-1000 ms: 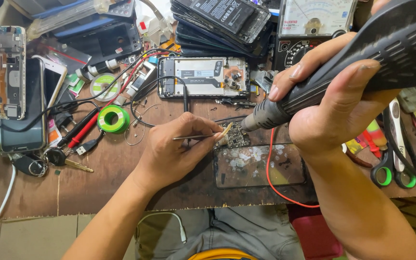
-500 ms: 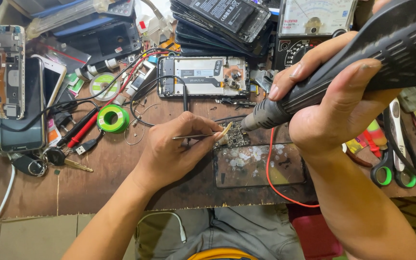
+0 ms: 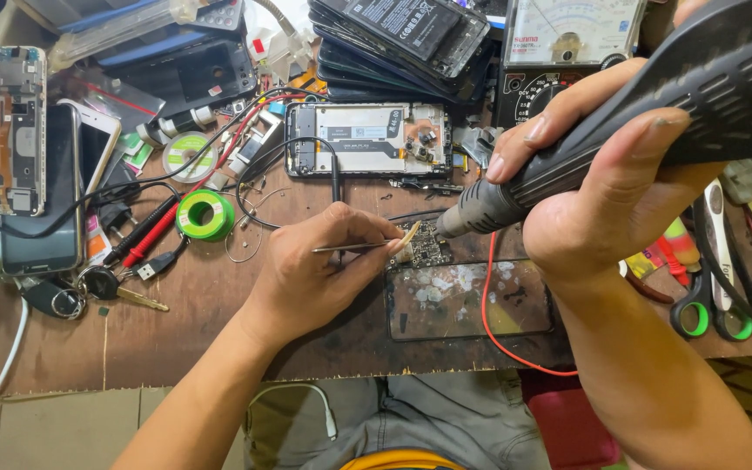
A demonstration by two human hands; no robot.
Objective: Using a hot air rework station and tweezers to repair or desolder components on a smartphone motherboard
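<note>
Cluttered wooden workbench (image 3: 176, 339), brown and scuffed. At far left, a stripped phone frame (image 3: 9, 130) lying flat, with a dark phone (image 3: 41, 222) beside it. Nearer the middle, a green spool of solder wire (image 3: 204, 215), red and black probe leads (image 3: 145, 233), a bunch of keys (image 3: 89, 287). At the back, an opened phone (image 3: 367, 139) with its insides showing, a stack of dark phone batteries and panels (image 3: 402, 39), an analogue multimeter (image 3: 567, 43). At right, green-handled scissors (image 3: 711, 305) partly under the right forearm. A thin red wire (image 3: 489, 305) looping over a cracked dark glass panel (image 3: 467, 300) just below the work spot.

Small circuit board (image 3: 428, 248): dark, roughly square, studded with tiny parts, lying flat on the bench at centre, touching the upper edge of the glass panel. Upper right corner partly hidden by the tool's nozzle.

Left hand (image 3: 315, 270): fingers (image 3: 354, 222) curled shut, pinching metal tweezers (image 3: 354, 248) between thumb and forefinger, held nearly level. Tweezer tips at the board's left edge, gripping a small pale strip (image 3: 409, 235) tilted upward.

Right hand (image 3: 602, 191): wrapped tight round the black ribbed body of a hot-air tool (image 3: 654, 104), forefinger stretched along the barrel, thumb pressed across the side. Metal nozzle (image 3: 467, 216) angled down and left, just above the board's upper right edge; contact or a small gap, cannot tell.
</note>
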